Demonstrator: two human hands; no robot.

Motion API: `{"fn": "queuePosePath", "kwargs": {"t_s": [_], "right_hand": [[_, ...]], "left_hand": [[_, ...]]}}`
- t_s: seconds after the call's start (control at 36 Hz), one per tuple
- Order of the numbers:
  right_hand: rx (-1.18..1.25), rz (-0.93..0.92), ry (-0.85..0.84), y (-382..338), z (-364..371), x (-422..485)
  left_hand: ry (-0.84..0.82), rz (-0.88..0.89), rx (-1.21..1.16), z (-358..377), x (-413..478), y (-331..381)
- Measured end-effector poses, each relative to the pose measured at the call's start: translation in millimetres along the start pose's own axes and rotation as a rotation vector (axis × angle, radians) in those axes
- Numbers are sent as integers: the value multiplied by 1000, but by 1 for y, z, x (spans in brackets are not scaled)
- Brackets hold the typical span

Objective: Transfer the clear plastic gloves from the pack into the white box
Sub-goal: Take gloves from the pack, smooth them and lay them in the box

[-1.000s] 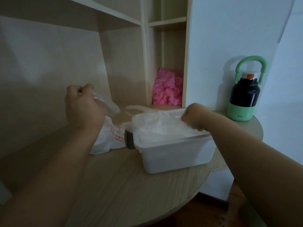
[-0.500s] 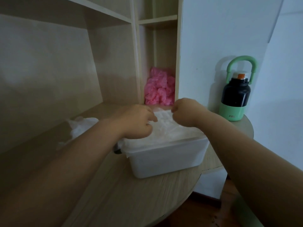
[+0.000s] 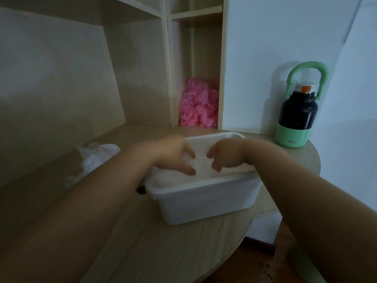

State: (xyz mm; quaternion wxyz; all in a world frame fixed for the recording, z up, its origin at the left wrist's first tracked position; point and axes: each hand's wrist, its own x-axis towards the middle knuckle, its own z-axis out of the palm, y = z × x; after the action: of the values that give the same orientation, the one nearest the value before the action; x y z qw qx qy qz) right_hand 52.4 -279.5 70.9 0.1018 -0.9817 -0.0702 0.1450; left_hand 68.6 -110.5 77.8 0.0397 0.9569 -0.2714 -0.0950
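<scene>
Both grips are dropping lower into the white box [image 3: 204,203] than half a second back. The fists are loosening, and the gloves [image 3: 204,176], which were heaping over the rim, are now sitting lower with the far rim showing.

Left grip [image 3: 173,158] and right grip [image 3: 226,156] are hanging side by side over the middle of the pile. Fingers are bent and apart, tips pointing down onto the plastic. Neither is visibly pinching anything, though the left one is blurring. Reading this as tamping the load down.

Progress: judging it well along.
- Gloves are filling the box close to the rim.
- Pack [image 3: 95,158] is lying crumpled and slack on the table [image 3: 163,242], left of the box and a bit farther back, apart from both grips.
- Can't tell whether anything is remaining inside the pack.
- Probably left: checking the pack, moving any leftovers, finishing the press-down.

Room:
- Box is sitting toward the right end of the table, where the rounded edge is curving away. Its near right corner is coming close to that edge, so a hard push rightward is risking a slide.
- Bottle [image 3: 295,115] is standing far right, apart from the box.
- Shelf unit is closing off the far side, with a pink bundle [image 3: 197,107] sitting in its narrow slot beyond the box.
- Small dark item [image 3: 140,189] is peeking out at the box's near left corner, unidentifiable.
- Bare wood is showing near and left, with the left arm crossing it.
</scene>
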Motion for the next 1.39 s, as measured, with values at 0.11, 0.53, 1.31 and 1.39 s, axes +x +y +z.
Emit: {"fn": "queuePosePath", "kwargs": {"t_s": [0.11, 0.53, 1.31, 1.39], "right_hand": [[426, -112, 287, -9, -11, -6], [1204, -389, 507, -46, -25, -22], [715, -287, 526, -26, -34, -30], [528, -334, 605, -32, -40, -31]], "left_hand": [[356, 84, -256, -31, -29, -6], [599, 35, -1073, -40, -50, -34], [610, 229, -395, -51, -14, -5], [685, 258, -371, -58, -12, 4]]}}
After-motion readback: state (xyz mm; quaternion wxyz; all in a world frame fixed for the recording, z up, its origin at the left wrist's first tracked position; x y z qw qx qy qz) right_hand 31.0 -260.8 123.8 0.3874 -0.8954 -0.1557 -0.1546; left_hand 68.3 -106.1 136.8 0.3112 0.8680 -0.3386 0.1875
